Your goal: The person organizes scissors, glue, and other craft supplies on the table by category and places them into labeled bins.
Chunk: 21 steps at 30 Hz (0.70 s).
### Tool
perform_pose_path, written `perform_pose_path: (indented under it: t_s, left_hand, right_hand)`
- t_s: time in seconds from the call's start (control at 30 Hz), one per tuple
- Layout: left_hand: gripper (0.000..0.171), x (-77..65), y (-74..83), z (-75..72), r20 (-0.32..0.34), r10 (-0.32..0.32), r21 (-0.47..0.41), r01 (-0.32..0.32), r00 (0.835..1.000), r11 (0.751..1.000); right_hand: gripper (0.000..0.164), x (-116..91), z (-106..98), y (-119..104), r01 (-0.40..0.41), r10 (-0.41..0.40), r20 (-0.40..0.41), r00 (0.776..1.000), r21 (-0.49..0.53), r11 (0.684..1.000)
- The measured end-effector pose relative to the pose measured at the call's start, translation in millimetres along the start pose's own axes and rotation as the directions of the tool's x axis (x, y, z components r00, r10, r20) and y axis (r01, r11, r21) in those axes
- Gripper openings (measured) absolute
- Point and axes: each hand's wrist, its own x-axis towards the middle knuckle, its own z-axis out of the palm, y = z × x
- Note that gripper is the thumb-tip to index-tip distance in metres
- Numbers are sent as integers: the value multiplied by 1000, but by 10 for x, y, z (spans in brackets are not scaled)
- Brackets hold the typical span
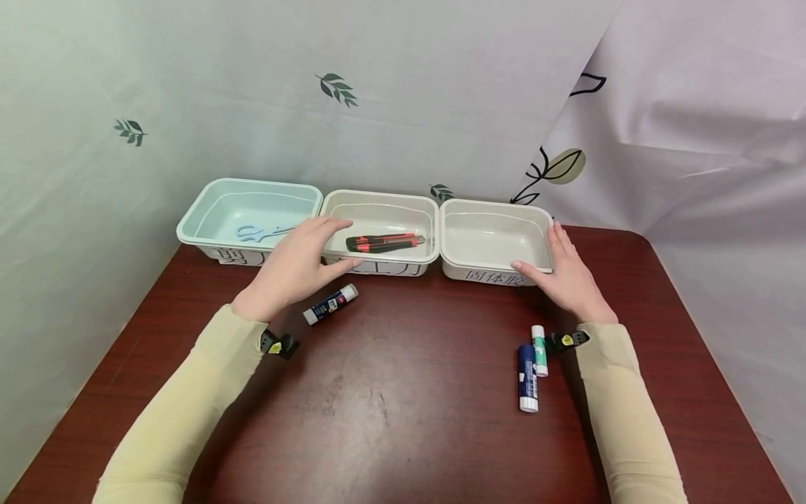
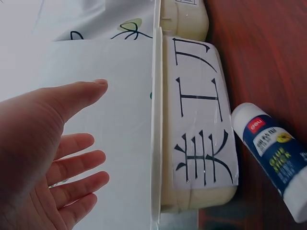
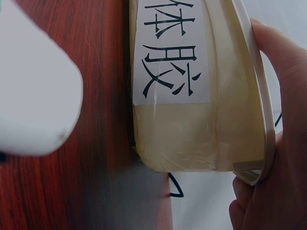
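My right hand (image 1: 569, 280) holds the corner of the right white plastic bin (image 1: 497, 269), thumb on its front rim and fingers along its right side. In the right wrist view, fingertips (image 3: 240, 211) show past the rim's corner. My left hand (image 1: 296, 262) hovers over the join of the blue bin (image 1: 210, 231) and the middle white bin (image 1: 378, 196), thumb and fingers spread, nothing between them. Inside the middle bin lie red-and-black utility knives (image 1: 384, 243). Light-blue scissors (image 1: 258, 232) rest in the blue bin, partly hidden by my left hand.
A glue stick (image 1: 330, 304) lies on the table (image 1: 403, 406) just in front of my left hand. Near my right wrist are a dark blue glue stick (image 1: 527, 378) and a smaller green-and-white one (image 1: 539, 350). Behind the bins hangs a leaf-patterned cloth (image 1: 403, 126).
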Motion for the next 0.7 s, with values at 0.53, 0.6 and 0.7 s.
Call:
perform_pose_path:
  t_s: [0.53,0.6,0.7]
  left_hand:
    - [67,-297,-58,-91,-67,3,5,-3,998,1000]
    - [66,-337,-61,-104,-68,2,14,-1,998,1000]
    - [66,-402,-71,-129,-64,-15,21,17,998,1000]
  right_hand:
    - [108,13,-3,-6,-4,4,1,1000,2,1000]
    - [108,12,3,2,-4,4,2,1000,1,1000]
    - [108,10,7,9,-3,3,3,1000,-4,1000]
